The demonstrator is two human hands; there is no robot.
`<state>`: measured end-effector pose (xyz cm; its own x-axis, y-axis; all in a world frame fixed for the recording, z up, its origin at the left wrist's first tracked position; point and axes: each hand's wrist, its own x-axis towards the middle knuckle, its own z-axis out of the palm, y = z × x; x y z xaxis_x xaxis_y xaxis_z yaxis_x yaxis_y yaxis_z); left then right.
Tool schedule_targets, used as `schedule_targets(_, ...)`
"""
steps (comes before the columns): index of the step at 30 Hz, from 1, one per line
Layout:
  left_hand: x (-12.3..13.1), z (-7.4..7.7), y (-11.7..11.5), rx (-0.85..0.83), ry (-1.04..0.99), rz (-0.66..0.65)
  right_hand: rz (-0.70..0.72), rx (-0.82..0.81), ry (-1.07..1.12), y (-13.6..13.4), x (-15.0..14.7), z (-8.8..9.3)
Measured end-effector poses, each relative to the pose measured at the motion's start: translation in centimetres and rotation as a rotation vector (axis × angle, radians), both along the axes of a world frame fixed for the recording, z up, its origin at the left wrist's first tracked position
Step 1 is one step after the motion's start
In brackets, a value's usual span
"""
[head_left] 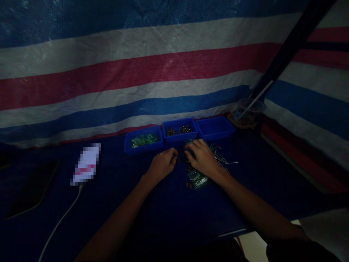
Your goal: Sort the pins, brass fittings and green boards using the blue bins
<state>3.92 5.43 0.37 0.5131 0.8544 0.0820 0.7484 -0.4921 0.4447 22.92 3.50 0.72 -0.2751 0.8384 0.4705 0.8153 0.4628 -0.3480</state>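
My left hand (161, 164) rests over the table with its fingers curled in and thumb and fingertips together. Whatever it pinches is too small and dark to make out. My right hand (203, 157) lies on a pile of small parts, its fingers bent round something dark that I cannot identify. Under and beside it are small clear plastic packets (198, 179) with a greenish tint. Thin metal pins (222, 159) fan out to its right. Several small brassy pieces (188, 184) lie below the hand. The light is dim.
Behind the hands stand three blue trays: one with greenish packets (144, 140), one with small metal parts (179, 130), one bare tray (215, 127). A plastic cup (249, 106) holds a straw. Leftward lie a lit phone (86, 163), its cable (61, 220) and a dark flat device (34, 189).
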Motion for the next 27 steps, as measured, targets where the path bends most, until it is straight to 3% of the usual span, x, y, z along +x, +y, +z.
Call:
schedule_targets(4, -0.4, 0.2, -0.6, 0.008, -0.067, -0.128, 0.015, 0.015, 0.017, 0.1, 0.0, -0.1)
schedule_targets(12, 0.3, -0.3, -2.3, 0.081, -0.018, 0.000, 0.086, -0.018, -0.020, 0.1, -0.1, -0.5)
schedule_targets(16, 0.5, -0.8, -2.2, 0.071, -0.145, 0.022, 0.147, -0.039, -0.069, 0.0, -0.1, -0.5)
schedule_targets(18, 0.5, -0.8, -1.9, -0.028, -0.308, 0.039, 0.191, -0.045, -0.076, -0.2, 0.0, -0.1)
schedule_targets(23, 0.1, -0.5, -1.6, -0.502, -0.867, 0.161, 0.261, 0.002, -0.035, -0.6, 0.0, 1.1)
schedule_targets(27, -0.2, -0.6, -1.6, -0.642, -1.024, 0.154, 0.262, 0.104, -0.069, -1.0, -0.2, 1.9)
